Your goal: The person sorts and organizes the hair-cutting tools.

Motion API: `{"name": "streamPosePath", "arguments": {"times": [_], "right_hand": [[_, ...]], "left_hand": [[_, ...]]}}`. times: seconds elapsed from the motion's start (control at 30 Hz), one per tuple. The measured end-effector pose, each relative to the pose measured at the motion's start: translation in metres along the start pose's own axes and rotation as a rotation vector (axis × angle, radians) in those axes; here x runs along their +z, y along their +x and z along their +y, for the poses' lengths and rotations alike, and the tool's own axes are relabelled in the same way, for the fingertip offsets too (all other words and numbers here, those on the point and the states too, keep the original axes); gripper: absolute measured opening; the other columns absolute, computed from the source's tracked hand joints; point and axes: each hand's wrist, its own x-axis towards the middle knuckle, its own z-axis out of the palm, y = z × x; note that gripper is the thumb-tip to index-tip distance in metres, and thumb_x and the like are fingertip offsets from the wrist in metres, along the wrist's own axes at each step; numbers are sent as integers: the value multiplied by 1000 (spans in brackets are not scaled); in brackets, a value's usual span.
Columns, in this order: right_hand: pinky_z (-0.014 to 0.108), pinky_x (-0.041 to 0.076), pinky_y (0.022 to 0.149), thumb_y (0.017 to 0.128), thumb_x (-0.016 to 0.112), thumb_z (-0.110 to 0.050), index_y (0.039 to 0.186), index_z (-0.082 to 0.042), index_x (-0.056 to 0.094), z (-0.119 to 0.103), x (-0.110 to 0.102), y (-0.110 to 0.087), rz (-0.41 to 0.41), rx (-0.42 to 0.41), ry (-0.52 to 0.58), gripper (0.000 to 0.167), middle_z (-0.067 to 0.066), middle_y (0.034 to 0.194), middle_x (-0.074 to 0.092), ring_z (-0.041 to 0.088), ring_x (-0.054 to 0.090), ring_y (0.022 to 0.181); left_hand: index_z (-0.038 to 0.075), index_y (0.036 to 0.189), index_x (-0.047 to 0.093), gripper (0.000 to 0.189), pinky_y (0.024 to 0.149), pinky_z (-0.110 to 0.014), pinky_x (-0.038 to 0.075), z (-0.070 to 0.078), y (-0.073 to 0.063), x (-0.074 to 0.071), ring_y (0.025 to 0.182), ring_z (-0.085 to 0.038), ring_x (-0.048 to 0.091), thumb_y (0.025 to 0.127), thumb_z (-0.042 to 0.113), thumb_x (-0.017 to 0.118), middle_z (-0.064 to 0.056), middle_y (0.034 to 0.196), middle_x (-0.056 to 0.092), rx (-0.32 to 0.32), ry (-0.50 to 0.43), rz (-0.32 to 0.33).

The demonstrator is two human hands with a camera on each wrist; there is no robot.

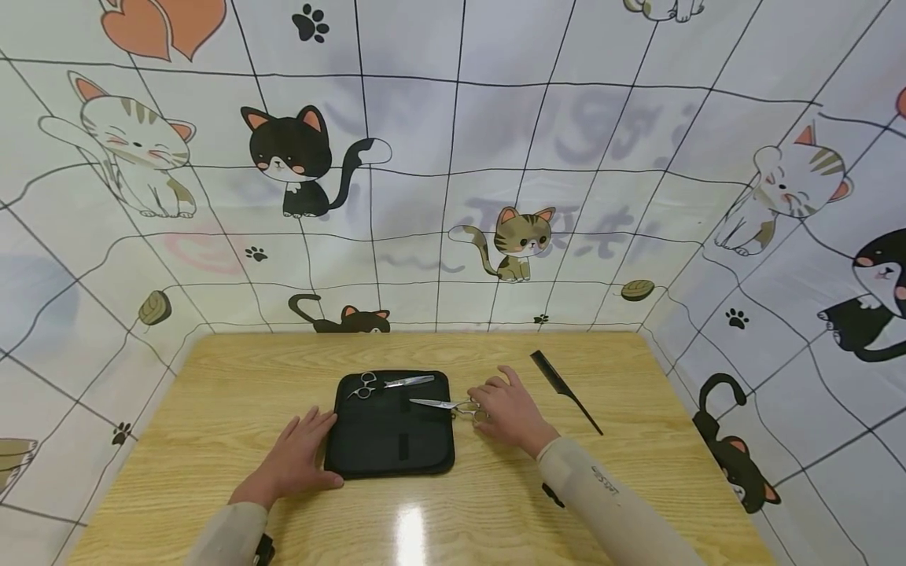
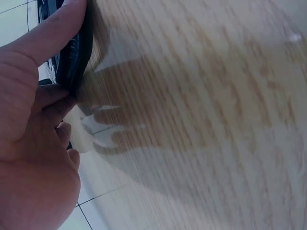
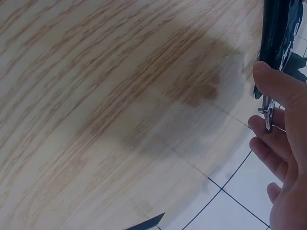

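Yellow wood makes up our table, and a bright patch of light shines on its near part. Nearest to us come our two pale sleeves. Our left sleeve reaches in from the near left, and our right sleeve reaches in from the near right, with small dark writing on it.

Past the sleeves, we see our left hand with its fingers loose and spread out. It touches the left side of a flat black case, and its thumb lies at the near left corner. This case sits in the middle of our table, with two small dark strips on it.

Our right hand is just right of the case. It pinches the handles of some shiny scissors. Their blades point left, over the right part of the case, and their handles stick out past its right edge. We cannot tell if the blades touch the case.

Farther away, other scissors lie on the far part of the case, with their blades pointing right. To the right of our right hand, a black comb lies on the wood. Its thin tail points near and right.

Farthest off, we see a white wall with black lines, a black and white cat and a brown striped cat.
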Motion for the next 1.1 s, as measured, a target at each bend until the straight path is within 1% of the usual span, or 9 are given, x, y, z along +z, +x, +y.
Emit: {"name": "streamPosePath", "arguments": {"times": [0.17, 0.33, 0.6, 0.8, 0.87, 1.1], "right_hand": [[50, 32, 114, 76, 81, -46, 123, -20, 66, -1, 0, 3, -8, 11, 7, 56, -6, 111, 73, 17, 63, 104], [48, 30, 116, 78, 79, -46, 127, -20, 64, -2, 0, 7, -34, 26, -7, 58, -5, 114, 72, 17, 62, 108], [46, 28, 117, 80, 78, -44, 128, -21, 62, -3, 1, 14, -63, 57, 26, 56, -8, 111, 73, 16, 61, 110], [47, 27, 117, 77, 81, -43, 127, -21, 62, -5, 4, 17, -59, 63, 48, 57, -7, 113, 73, 17, 62, 111], [48, 27, 117, 77, 81, -43, 126, -21, 63, -6, 5, 18, -51, 60, 52, 58, -6, 114, 72, 18, 62, 111], [48, 28, 116, 74, 82, -45, 127, -20, 64, -8, 8, 22, -26, 45, 45, 61, -5, 115, 72, 18, 63, 110]], "left_hand": [[0, 145, 42, 107, 119, -61, 12, 0, 0, -2, 147, -45, 20, 62, 51, 87, -21, 153, 39, -3, -10, -2], [1, 146, 42, 106, 119, -62, 13, 0, 0, -3, 147, -45, 19, 63, 49, 87, -20, 153, 39, -5, -31, -6], [1, 145, 43, 103, 118, -63, 14, -2, 2, -2, 147, -46, 20, 64, 46, 88, -20, 152, 40, -12, -31, -4], [1, 144, 45, 100, 119, -61, 14, -1, 3, -1, 147, -44, 22, 65, 43, 88, -19, 151, 43, -16, 8, 13], [1, 144, 44, 99, 120, -59, 13, -1, 4, -1, 147, -43, 21, 65, 42, 88, -18, 152, 42, -22, 26, 13], [0, 145, 42, 102, 121, -58, 14, -1, 6, 0, 148, -41, 20, 65, 44, 88, -17, 155, 38, -26, 83, 5]]}}
